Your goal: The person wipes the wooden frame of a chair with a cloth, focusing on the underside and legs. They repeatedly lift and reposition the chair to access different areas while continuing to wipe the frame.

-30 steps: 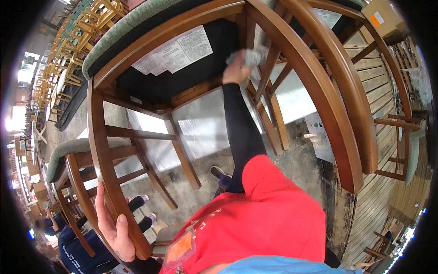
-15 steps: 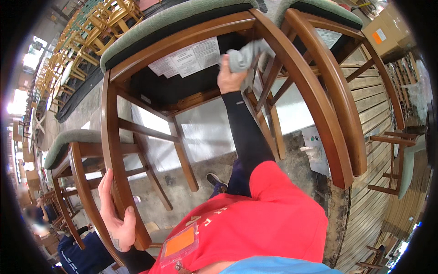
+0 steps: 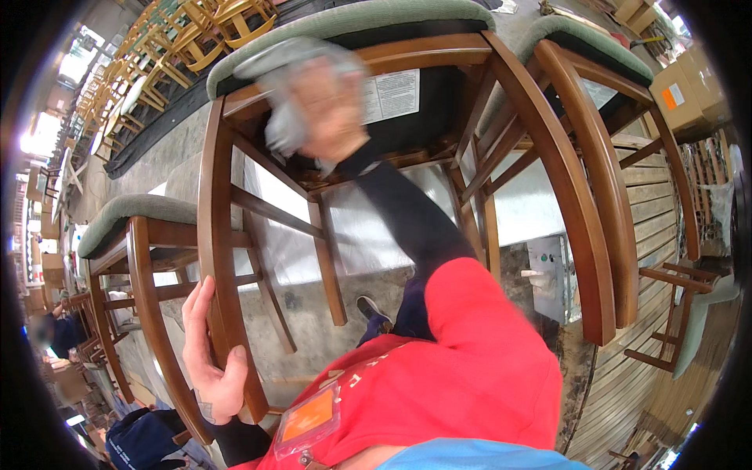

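Note:
A dark brown wooden chair (image 3: 222, 188) with a grey-green padded seat is tipped in front of me, its black underside and paper labels (image 3: 395, 95) facing me. My right hand (image 3: 327, 106), blurred by motion, presses a grey cloth (image 3: 288, 117) against the seat frame at the upper left. The cloth bunches around its fingers and covers part of the frame and a label. Along the chair's near left leg lies my left hand (image 3: 215, 352), fingers straight and thumb apart, its palm against the wood.
Similar chairs stand close by at left (image 3: 141, 227) and right (image 3: 583, 141). Slatted wood (image 3: 627, 376) and a cardboard box (image 3: 689, 90) lie to the right, near a grey control box (image 3: 552, 278). Many pale chair frames (image 3: 168, 55) fill the far left. Another person (image 3: 63, 329) is at the left.
My right hand has swept the cloth leftward, from the frame's right corner to its upper left. My left hand stays on the leg. The view has shifted slightly.

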Action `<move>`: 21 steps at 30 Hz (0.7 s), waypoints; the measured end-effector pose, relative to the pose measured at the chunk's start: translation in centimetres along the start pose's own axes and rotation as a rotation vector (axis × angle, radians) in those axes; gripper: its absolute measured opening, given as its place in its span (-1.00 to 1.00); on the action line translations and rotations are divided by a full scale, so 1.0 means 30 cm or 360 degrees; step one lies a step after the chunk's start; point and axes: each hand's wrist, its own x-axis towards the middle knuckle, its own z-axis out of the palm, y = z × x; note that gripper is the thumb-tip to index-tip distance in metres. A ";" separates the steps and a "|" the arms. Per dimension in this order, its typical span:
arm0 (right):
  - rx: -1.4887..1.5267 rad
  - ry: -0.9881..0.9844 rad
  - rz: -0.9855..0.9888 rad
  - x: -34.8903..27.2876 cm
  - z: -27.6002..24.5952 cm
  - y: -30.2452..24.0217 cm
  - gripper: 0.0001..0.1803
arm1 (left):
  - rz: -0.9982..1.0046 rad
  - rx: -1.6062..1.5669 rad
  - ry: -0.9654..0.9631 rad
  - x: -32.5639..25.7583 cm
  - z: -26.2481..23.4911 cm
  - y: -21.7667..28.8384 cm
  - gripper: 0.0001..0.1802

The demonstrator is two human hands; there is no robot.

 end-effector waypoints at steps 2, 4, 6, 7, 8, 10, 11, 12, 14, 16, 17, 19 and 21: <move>0.0283 0.0375 0.0443 -0.081 -0.050 0.195 0.02 | 0.0038 0.0013 -0.0018 0.006 0.006 0.000 -0.05; 0.0131 0.0599 0.0911 -0.141 -0.071 0.300 0.14 | 0.0036 0.0042 -0.0031 0.007 0.007 0.009 -0.05; 0.0365 0.0648 0.0965 -0.187 -0.002 0.239 0.19 | 0.0046 0.0063 -0.0044 0.019 0.011 0.020 -0.05; 0.0462 0.0687 0.0983 -0.194 0.040 0.217 0.22 | 0.0065 0.0056 -0.0062 0.026 0.011 0.025 -0.05; 0.0311 0.0562 0.0791 -0.188 0.085 0.148 0.20 | 0.0068 0.0035 -0.0053 0.023 0.014 0.021 -0.05; 0.0720 0.0112 0.0442 -0.129 0.094 0.001 -0.11 | 0.0061 0.0001 -0.0032 0.025 0.015 -0.008 -0.06; 0.0544 -0.0039 0.0019 -0.116 0.102 -0.054 -0.30 | -0.0021 0.0025 -0.0002 0.006 0.007 0.003 -0.05; 0.0630 0.0100 0.0016 -0.088 0.099 -0.064 -0.18 | -0.0030 0.0009 -0.0003 0.005 0.007 0.001 -0.05; 0.0322 -0.0056 0.0047 -0.122 0.086 0.013 -0.13 | -0.0050 -0.0022 -0.0001 0.003 0.004 0.001 -0.05; 0.0394 0.0269 0.0423 -0.174 0.047 0.106 0.00 | -0.0048 -0.0018 -0.0006 -0.001 0.002 -0.002 -0.05; 0.0338 0.0462 0.0612 -0.193 0.027 0.167 0.07 | -0.0035 -0.0027 -0.0027 0.005 0.003 -0.003 -0.05; 0.0063 0.0706 0.0766 -0.150 0.014 0.187 0.23 | 0.0040 0.0013 -0.0041 0.011 0.006 -0.004 -0.05; 0.0297 0.0588 0.0678 -0.098 0.027 0.084 0.09 | 0.0090 0.0034 -0.0055 0.024 0.008 0.002 -0.06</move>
